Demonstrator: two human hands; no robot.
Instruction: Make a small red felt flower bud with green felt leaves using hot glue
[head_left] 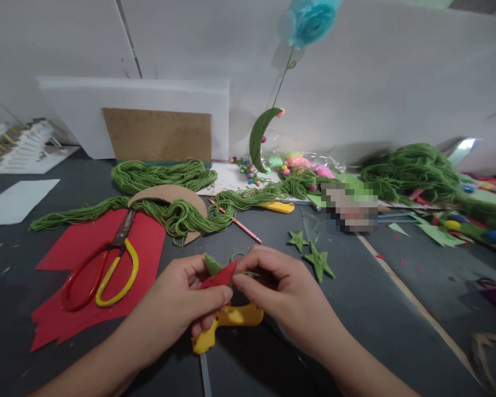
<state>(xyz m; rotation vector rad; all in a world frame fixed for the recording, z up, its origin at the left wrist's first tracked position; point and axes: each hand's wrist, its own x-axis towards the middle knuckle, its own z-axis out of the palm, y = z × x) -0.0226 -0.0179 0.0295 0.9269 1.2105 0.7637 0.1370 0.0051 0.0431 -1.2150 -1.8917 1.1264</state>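
My left hand (182, 303) and my right hand (279, 289) meet low in the middle and pinch a small red felt piece (219, 277) with a green felt tip (211, 263) at its top. A yellow glue gun (227, 322) lies on the table just under both hands, partly hidden by my left fingers. Two green felt stars (314, 253) lie just to the right of my right hand.
Red felt sheets (86, 264) with red-and-yellow scissors (107, 270) lie at the left. Green yarn skeins (169, 193) drape over a cardboard crescent (165, 194), near a pink pencil (237, 223) and yellow comb (278, 207). More yarn (413, 171), beads and scraps lie right. White boards (140, 94) stand behind.
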